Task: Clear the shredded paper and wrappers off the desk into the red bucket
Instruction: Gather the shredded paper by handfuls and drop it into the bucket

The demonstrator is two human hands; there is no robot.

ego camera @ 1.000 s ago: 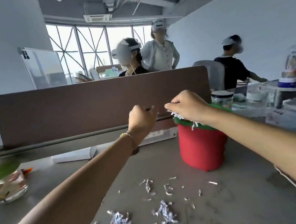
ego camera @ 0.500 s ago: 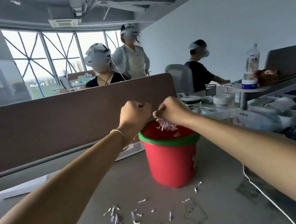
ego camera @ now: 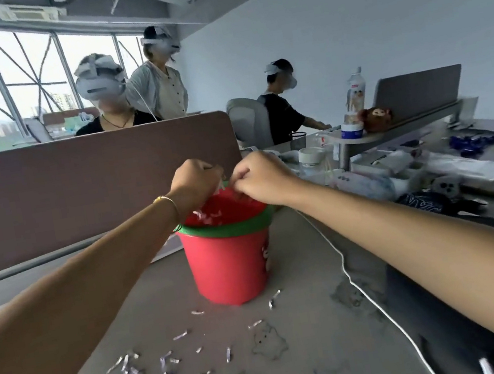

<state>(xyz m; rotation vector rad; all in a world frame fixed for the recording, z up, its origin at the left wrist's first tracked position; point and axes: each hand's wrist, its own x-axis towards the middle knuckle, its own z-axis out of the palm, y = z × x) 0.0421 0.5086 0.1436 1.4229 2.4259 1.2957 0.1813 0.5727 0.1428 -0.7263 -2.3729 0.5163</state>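
1. Under both fists: red bucket [ego camera: 230,263], mouth just below the knuckles.
2. Left hand [ego camera: 194,179] curled closed on shreds; white strips poke out beside the fingers.
3. Right hand [ego camera: 258,177] curled closed; contents not visible, cannot tell.
4. Judgement: open fingers low, inside the rim, and rub off clinging strips.
5. Loose shreds [ego camera: 167,366] remain on desk [ego camera: 314,354], nearer than the hands; next grab there.

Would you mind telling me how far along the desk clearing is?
Partly done: some shreds already lie in the red bucket. In hand: the left hand and right hand are bunched over its rim, dropping more. Left: scattered shreds on the desk in front of the bucket.
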